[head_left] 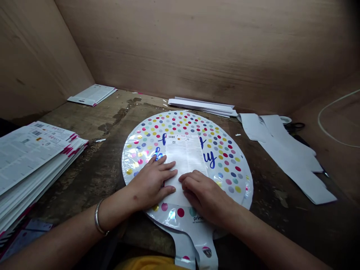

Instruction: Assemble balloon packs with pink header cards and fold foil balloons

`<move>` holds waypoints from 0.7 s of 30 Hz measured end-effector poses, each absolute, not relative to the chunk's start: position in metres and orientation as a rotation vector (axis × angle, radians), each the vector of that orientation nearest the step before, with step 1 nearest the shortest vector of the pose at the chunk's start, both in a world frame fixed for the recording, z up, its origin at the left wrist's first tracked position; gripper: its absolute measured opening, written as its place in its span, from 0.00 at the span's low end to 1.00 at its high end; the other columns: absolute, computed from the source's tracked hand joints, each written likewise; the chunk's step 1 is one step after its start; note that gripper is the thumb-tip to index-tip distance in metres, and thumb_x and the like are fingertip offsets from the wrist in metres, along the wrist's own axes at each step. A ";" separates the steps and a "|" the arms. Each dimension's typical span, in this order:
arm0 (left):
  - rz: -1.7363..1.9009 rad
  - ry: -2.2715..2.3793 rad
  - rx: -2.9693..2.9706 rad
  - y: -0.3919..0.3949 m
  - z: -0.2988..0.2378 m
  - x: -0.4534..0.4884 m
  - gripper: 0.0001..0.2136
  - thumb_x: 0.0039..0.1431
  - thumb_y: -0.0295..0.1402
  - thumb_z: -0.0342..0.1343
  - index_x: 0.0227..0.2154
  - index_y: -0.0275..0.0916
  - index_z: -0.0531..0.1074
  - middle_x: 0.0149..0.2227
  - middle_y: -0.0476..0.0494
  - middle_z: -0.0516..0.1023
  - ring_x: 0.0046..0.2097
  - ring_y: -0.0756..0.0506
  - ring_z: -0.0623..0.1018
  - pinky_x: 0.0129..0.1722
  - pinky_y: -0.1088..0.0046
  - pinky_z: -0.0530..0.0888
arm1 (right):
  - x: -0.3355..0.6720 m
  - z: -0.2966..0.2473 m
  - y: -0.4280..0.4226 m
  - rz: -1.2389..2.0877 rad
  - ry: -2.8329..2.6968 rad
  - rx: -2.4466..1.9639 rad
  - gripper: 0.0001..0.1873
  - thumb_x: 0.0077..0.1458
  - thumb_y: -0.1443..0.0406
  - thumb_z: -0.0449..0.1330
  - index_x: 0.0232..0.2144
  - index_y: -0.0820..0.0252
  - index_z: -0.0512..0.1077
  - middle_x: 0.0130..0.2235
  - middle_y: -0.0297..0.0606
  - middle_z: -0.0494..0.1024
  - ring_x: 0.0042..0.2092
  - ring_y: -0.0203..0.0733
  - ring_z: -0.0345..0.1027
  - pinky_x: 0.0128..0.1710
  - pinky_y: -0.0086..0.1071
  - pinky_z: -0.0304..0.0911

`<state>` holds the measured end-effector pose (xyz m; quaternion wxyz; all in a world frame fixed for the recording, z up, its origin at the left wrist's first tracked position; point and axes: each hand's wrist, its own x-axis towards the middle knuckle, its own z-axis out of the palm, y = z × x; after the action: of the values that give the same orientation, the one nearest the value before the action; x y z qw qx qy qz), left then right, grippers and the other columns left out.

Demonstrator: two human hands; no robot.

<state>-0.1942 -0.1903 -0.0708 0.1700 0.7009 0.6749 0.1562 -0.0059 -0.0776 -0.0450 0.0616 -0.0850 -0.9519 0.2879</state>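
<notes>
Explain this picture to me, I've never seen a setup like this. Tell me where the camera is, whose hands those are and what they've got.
There is no machine here. This single picture comes from a camera worn on a person's head, looking forward and down, so the two bare hands are the wearer's own. The left hand, with a metal bangle at its wrist, and the right hand rest on a white printed sheet, lying over it rather than lifting it. The sheet lies on a round polka-dot foil balloon with blue lettering, which sits on a worn wooden work surface. A stack of printed sheets lies to the left, white paper strips lie to the right, and plywood walls stand behind.
</notes>
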 end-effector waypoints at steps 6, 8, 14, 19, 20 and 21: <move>0.357 1.916 2.033 -0.187 -0.062 -0.193 0.22 0.54 0.39 0.56 0.53 0.41 0.68 0.60 0.43 0.64 0.62 0.32 0.58 0.59 0.49 0.54 | -0.013 -0.052 -0.081 0.881 -2.932 -0.206 0.08 0.58 0.75 0.50 0.36 0.61 0.66 0.41 0.42 0.71 0.43 0.44 0.62 0.43 0.39 0.62; 0.342 1.915 2.032 -0.186 -0.060 -0.193 0.22 0.54 0.39 0.56 0.52 0.41 0.68 0.59 0.43 0.64 0.62 0.32 0.59 0.59 0.48 0.54 | -0.013 -0.052 -0.080 0.878 -2.952 -0.193 0.08 0.57 0.75 0.50 0.34 0.62 0.66 0.39 0.42 0.71 0.41 0.43 0.62 0.41 0.38 0.62; 0.336 1.903 2.019 -0.186 -0.060 -0.193 0.21 0.55 0.39 0.56 0.52 0.43 0.68 0.59 0.43 0.65 0.61 0.32 0.59 0.59 0.47 0.53 | -0.015 -0.052 -0.079 0.920 -2.916 -0.202 0.08 0.57 0.75 0.50 0.36 0.61 0.65 0.42 0.41 0.70 0.43 0.42 0.62 0.43 0.36 0.62; 0.346 1.918 2.020 -0.187 -0.062 -0.194 0.21 0.54 0.40 0.57 0.52 0.42 0.69 0.59 0.44 0.65 0.61 0.32 0.59 0.59 0.46 0.52 | -0.013 -0.053 -0.078 0.921 -2.966 -0.148 0.08 0.57 0.75 0.50 0.35 0.60 0.66 0.40 0.40 0.71 0.42 0.41 0.63 0.42 0.36 0.62; 0.346 1.922 2.016 -0.187 -0.062 -0.194 0.22 0.54 0.40 0.57 0.52 0.43 0.68 0.59 0.44 0.65 0.61 0.32 0.59 0.59 0.46 0.51 | -0.012 -0.053 -0.078 0.924 -2.964 -0.148 0.09 0.56 0.76 0.50 0.33 0.60 0.66 0.38 0.39 0.71 0.39 0.41 0.63 0.40 0.35 0.63; 0.347 1.924 2.014 -0.187 -0.062 -0.194 0.22 0.54 0.40 0.57 0.52 0.43 0.68 0.59 0.44 0.65 0.61 0.32 0.59 0.59 0.46 0.51 | -0.011 -0.054 -0.077 0.928 -2.950 -0.154 0.09 0.55 0.76 0.50 0.32 0.60 0.66 0.36 0.39 0.70 0.38 0.41 0.63 0.38 0.35 0.63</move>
<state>-0.1943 -0.1869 -0.0619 0.1667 0.7074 0.6759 0.1220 -0.0109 -0.0775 -0.0541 0.0226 -0.0496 -0.9525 0.2997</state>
